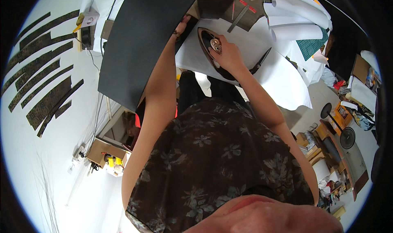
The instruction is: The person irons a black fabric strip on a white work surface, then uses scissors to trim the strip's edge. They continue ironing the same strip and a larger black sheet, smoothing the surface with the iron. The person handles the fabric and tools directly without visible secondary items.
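Note:
My right hand [228, 53] grips a clothes iron [204, 38] with a dark body and brown rim, resting on a white sheet [190, 53] over the table. Black-handled scissors [261, 61] lie open-bladed or closed, I cannot tell, just right of that wrist. My left hand [182, 25] is at the edge of a large dark grey panel [144, 33], over a black strip of material [188, 27]. Part of this hand is hidden behind the panel, so its grip is unclear.
Beyond the iron lie a metal ruler [238, 19] and a red slotted piece [247, 6]. Rolled white paper [296, 31] and a green cutting mat [314, 44] are at the right. Dark patterned strips [50, 101] hang on the left wall. Cables [96, 122] run down beside the panel.

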Tool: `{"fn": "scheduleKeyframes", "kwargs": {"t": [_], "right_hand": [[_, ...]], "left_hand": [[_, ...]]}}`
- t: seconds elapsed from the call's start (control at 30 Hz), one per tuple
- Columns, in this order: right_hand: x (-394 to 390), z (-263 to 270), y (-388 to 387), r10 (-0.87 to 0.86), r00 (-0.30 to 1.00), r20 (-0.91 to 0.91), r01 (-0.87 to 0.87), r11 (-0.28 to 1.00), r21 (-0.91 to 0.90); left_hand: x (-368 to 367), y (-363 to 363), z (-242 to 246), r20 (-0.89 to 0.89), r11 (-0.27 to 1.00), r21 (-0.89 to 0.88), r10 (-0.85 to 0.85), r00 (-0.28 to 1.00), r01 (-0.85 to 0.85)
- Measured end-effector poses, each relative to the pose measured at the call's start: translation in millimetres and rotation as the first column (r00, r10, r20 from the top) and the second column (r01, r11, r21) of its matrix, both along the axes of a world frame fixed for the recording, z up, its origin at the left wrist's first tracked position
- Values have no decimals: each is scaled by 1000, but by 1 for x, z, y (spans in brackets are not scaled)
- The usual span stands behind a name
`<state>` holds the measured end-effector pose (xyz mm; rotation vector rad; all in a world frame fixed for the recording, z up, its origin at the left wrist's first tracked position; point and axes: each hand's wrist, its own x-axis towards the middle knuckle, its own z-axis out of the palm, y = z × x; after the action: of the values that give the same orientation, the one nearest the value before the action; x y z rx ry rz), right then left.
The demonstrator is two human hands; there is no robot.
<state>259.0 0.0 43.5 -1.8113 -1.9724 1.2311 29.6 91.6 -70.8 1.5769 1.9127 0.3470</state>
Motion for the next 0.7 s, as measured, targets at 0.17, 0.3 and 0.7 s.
{"fn": "scheduleKeyframes", "kwargs": {"t": [0.17, 0.3, 0.7], "right_hand": [[-4, -2, -1, 24, 1000, -16, -23, 998, 54], [-9, 5, 3, 7, 1000, -18, -6, 1000, 20], [-12, 0, 4, 22, 1000, -14, -22, 1000, 16]], "left_hand": [[5, -4, 2, -46, 999, 31, -12, 999, 13], [4, 0, 21, -2, 998, -39, -53, 999, 52], [-15, 2, -37, -64, 996, -31, -85, 994, 83]]}}
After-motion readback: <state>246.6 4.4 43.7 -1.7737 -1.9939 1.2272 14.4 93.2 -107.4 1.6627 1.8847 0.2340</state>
